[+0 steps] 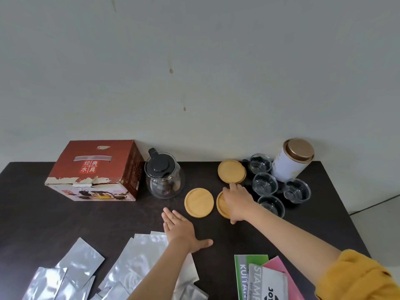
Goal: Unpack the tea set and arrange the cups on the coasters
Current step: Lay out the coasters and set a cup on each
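1. My right hand [238, 202] lies flat over a round bamboo coaster [221, 205], fingers spread, gripping nothing I can see.
2. The clear glass cups [265, 184] stand just right of it; my left hand [180, 229] rests open, farther off.

Box [95, 169] far left, teapot [164, 174] beside it, coasters [199, 202] centre, cups [265, 184] right (canister [292, 160] behind).

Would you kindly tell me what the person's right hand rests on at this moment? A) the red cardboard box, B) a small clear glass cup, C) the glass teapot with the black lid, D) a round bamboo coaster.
D: the right hand lies flat over a round bamboo coaster, with the small clear glass cups apart beside it.
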The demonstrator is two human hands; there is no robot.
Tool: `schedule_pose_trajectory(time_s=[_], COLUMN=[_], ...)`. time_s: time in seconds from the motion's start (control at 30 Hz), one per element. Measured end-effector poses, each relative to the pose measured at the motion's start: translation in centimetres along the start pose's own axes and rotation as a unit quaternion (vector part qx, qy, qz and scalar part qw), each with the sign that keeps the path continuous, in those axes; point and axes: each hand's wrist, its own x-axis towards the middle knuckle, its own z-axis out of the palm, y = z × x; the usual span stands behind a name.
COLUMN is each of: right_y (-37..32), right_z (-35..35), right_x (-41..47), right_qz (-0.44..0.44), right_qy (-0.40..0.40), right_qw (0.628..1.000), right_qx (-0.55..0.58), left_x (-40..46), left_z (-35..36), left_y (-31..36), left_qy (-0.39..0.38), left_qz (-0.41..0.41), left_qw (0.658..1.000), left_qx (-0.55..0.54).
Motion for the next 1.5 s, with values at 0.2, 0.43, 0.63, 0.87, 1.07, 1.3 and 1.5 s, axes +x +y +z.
schedule_pose_trajectory(time_s=[0.2,0.43,0.63,0.87,1.07,1.3,1.5], right_y=[1.7,3.1,2.9,0.9,-3.1,-4.4,-2.0], right_z=[-3.6,-5.5,-5.5,-5.1,-4.3,-2.7,-2.9], right_x=[2.8,7.7,9.0,8.9,9.8,10.1,8.4], right_qz=[0.013,0.080,0.122,0.054,0.007,0.012,-0.010], right_qy=[0.110,0.065,0.051,0.139,0.139,0.181,0.256], right_qw=[0.992,0.994,0.991,0.985,0.975,0.960,0.952], right_qx=[0.065,0.026,0.014,0.088,0.175,0.215,0.168], left_x=[0.3,0.4,0.5,0.4,0.2,0.4,0.3], left_z=[0.0,0.1,0.0,-0.1,-0.2,-0.1,-0.2], left_y=[0.1,0.3,0.4,0.4,0.3,0.3,0.3], left_qy=[-0.008,-0.008,-0.015,-0.018,-0.019,-0.020,-0.023], left_qz=[-0.004,-0.006,-0.005,-0.002,0.001,0.003,-0.003], left_qw=[1.000,1.000,1.000,1.000,1.000,0.999,0.999], left_qx=[-0.010,-0.019,-0.020,-0.022,-0.025,-0.025,-0.025])
